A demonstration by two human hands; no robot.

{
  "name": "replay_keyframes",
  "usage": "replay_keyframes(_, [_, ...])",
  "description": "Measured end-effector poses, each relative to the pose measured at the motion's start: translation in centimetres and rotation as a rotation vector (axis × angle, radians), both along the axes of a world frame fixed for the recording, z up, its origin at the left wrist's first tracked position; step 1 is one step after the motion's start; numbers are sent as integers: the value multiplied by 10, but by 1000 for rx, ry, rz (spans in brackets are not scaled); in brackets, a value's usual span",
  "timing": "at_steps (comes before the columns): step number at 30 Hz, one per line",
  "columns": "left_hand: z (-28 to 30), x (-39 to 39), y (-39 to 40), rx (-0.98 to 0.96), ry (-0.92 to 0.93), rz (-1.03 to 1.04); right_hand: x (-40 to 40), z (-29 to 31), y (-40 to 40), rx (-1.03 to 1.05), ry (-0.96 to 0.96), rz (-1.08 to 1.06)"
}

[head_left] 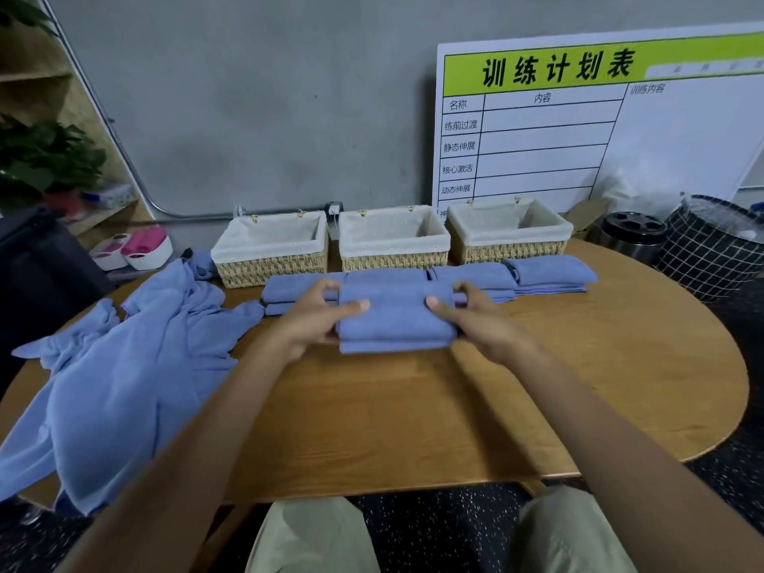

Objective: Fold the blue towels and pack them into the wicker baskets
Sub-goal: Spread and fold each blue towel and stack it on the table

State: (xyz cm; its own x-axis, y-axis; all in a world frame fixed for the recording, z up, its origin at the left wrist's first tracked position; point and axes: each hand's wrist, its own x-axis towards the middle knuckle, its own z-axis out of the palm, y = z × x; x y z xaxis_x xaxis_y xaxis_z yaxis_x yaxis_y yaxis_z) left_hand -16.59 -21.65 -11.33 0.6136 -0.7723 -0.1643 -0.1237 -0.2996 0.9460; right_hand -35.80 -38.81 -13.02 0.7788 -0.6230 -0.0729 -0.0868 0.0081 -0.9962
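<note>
A folded blue towel (pixel 397 318) is held just above the wooden table (pixel 578 386). My left hand (pixel 318 314) grips its left end, thumb on top. My right hand (pixel 475 318) grips its right end the same way. Behind it a row of folded blue towels (pixel 550 272) lies in front of three wicker baskets with cream liners: left (pixel 270 246), middle (pixel 392 237), right (pixel 508 229). No towel shows inside any of the baskets. A heap of unfolded blue towels (pixel 124 366) covers the table's left side.
A white schedule board (pixel 578 130) leans on the wall behind the baskets. A metal canister (pixel 632 237) and a black checked hamper (pixel 715 250) stand at the right. Shelves with plants (pixel 45 155) and a pink-and-white tub (pixel 144 250) are at the left.
</note>
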Motion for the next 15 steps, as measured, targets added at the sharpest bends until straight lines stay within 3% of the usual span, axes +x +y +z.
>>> replay_keyframes(5, [30, 58, -71, -138, 22, 176, 74, 33, -59, -128, -13, -206])
replay_keyframes(9, [15, 85, -107, 19, -39, 194, 109, 19, -91, -195, 125, -259])
replay_keyframes(15, [-20, 101, -122, 100, -356, 221, 128, -19, -109, -391, 203, -252])
